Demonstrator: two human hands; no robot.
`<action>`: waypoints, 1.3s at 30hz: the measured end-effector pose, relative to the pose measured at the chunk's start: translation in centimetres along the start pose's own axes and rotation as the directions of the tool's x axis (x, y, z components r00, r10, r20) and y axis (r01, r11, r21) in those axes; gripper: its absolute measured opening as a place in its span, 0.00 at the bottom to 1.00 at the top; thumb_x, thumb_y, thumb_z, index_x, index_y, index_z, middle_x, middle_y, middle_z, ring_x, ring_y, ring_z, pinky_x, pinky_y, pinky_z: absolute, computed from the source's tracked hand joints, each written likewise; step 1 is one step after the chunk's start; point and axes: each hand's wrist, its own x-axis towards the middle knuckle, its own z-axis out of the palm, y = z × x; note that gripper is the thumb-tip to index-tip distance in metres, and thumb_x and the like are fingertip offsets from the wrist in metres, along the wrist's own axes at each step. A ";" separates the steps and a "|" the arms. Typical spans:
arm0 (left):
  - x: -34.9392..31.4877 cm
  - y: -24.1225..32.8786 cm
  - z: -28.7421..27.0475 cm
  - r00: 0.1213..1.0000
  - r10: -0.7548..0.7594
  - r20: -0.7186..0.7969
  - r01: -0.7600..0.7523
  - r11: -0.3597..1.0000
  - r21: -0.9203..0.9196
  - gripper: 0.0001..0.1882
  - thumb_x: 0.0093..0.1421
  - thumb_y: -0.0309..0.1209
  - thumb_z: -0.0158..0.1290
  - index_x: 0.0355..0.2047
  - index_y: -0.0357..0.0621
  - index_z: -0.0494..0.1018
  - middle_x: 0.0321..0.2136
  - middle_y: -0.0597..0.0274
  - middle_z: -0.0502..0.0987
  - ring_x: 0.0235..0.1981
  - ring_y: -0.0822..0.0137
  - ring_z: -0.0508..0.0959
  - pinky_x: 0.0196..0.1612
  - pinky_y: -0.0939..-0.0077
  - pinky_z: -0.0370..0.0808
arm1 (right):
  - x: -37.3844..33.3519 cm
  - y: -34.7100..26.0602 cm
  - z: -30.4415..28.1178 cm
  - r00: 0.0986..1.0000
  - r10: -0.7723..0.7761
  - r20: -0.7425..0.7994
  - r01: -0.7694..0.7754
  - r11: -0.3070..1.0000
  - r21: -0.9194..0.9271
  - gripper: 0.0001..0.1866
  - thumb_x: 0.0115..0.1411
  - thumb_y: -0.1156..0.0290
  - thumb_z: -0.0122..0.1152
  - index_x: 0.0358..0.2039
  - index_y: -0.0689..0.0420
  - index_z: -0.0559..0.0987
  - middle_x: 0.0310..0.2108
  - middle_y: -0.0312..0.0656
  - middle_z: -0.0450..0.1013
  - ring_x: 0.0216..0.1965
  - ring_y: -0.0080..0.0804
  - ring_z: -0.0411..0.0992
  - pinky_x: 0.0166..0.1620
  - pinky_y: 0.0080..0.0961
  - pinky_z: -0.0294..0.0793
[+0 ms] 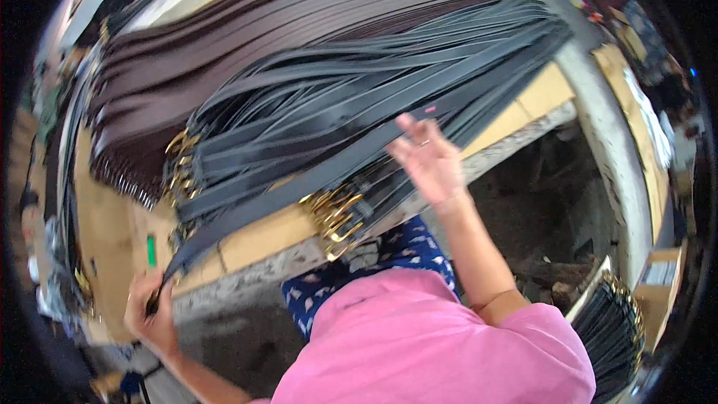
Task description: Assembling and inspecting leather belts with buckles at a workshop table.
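Left grip (152, 313): curled round one end of a black strap (258, 206); likely to hold that smooth, flat strip extended along the desk (247, 251);
Gold buckles (336, 213): curved, shiny, bunched at desk edge;
Right grip (430, 161): splayed, seemingly empty, above strap's far stretch; cannot tell if touching;
Black pile (299, 90): supple, leather-like; perhaps aligned against tangling;
Brown pile (149, 82): rippled, parallel; perhaps grouped by colour.
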 end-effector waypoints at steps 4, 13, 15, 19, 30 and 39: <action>1.6 0.7 -4.2 0.935 -0.275 0.225 0.299 0.951 -0.079 0.08 0.47 0.21 0.65 0.27 0.37 0.76 0.20 0.68 0.75 0.21 0.79 0.71 0.27 0.84 0.67 | 0.4 1.2 -0.8 1.000 -0.019 -0.023 0.019 1.000 0.000 0.09 0.69 0.60 0.52 0.41 0.48 0.79 0.51 0.42 0.76 0.58 0.45 0.70 0.56 0.41 0.68; 2.8 -1.0 -5.7 0.867 -0.208 0.454 0.389 0.850 -0.354 0.12 0.40 0.23 0.69 0.23 0.33 0.76 0.18 0.59 0.79 0.20 0.73 0.79 0.25 0.82 0.74 | -2.1 0.4 -3.3 0.997 -0.069 0.021 0.067 0.994 0.090 0.10 0.67 0.56 0.54 0.34 0.43 0.81 0.48 0.24 0.78 0.61 0.45 0.65 0.62 0.47 0.58; 2.0 -1.0 -5.9 0.852 -0.227 0.473 0.488 0.670 -0.559 0.15 0.40 0.26 0.72 0.22 0.33 0.76 0.17 0.59 0.78 0.17 0.73 0.78 0.22 0.83 0.72 | -2.3 0.4 -2.4 0.995 -0.103 0.003 0.102 0.985 0.140 0.11 0.67 0.56 0.55 0.34 0.44 0.81 0.47 0.26 0.79 0.59 0.45 0.67 0.62 0.46 0.60; 1.3 -1.9 -6.3 0.885 -0.188 0.425 0.417 0.723 -0.550 0.18 0.41 0.34 0.74 0.18 0.36 0.75 0.16 0.61 0.78 0.14 0.75 0.74 0.18 0.86 0.67 | -2.5 -0.2 -2.4 0.994 -0.104 -0.024 0.106 0.987 0.119 0.11 0.67 0.56 0.56 0.34 0.47 0.81 0.44 0.30 0.80 0.59 0.47 0.68 0.61 0.42 0.63; 0.7 -5.0 -4.9 0.783 -0.408 0.469 0.608 0.661 -0.441 0.18 0.50 0.35 0.66 0.16 0.38 0.71 0.13 0.72 0.70 0.16 0.80 0.66 0.21 0.85 0.58 | -1.9 -14.0 -3.1 0.753 -0.658 -0.012 0.605 0.699 -0.382 0.26 0.72 0.57 0.43 0.66 0.51 0.60 0.62 0.49 0.67 0.65 0.39 0.62 0.67 0.36 0.53; -2.9 -8.1 -0.7 0.662 -0.054 0.747 0.631 0.578 -0.517 0.29 0.35 0.33 0.75 0.34 0.37 0.72 0.28 0.58 0.78 0.23 0.69 0.78 0.25 0.76 0.76 | -0.1 -38.5 16.2 0.651 -0.517 0.556 0.755 0.367 -0.543 0.22 0.72 0.64 0.48 0.61 0.62 0.66 0.61 0.54 0.67 0.24 0.15 0.65 0.27 0.11 0.67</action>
